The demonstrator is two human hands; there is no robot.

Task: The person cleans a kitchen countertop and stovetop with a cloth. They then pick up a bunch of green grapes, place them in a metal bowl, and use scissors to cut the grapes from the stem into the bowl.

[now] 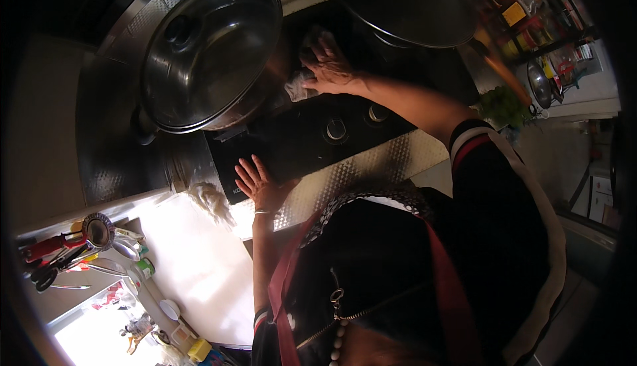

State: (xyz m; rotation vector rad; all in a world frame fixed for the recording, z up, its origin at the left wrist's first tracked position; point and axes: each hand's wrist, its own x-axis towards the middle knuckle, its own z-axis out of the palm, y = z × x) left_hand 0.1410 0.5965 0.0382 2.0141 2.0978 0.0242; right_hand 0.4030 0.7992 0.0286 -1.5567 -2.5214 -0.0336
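My right hand (329, 67) presses a damp-looking grey cloth (300, 86) against the black top of a stove (278, 139). Part of the cloth shows beyond my fingertips and part below my palm. Left of it stands a wide pot (239, 117) under a domed glass lid (219, 62) with a black knob. My left hand (259, 187) rests palm down, fingers spread, on the stove's front left corner and holds nothing. Two round control knobs (336, 130) sit along the front of the stove, below my right forearm.
A large dark-lidded pan (408, 13) stands at the back right, its wooden handle (502, 77) reaching over leafy greens (502, 106). A pale rag (211, 202) lies by the stove's left corner. Utensils and scissors (47, 277) hang at the left; a condiment rack (537, 28) is at the upper right.
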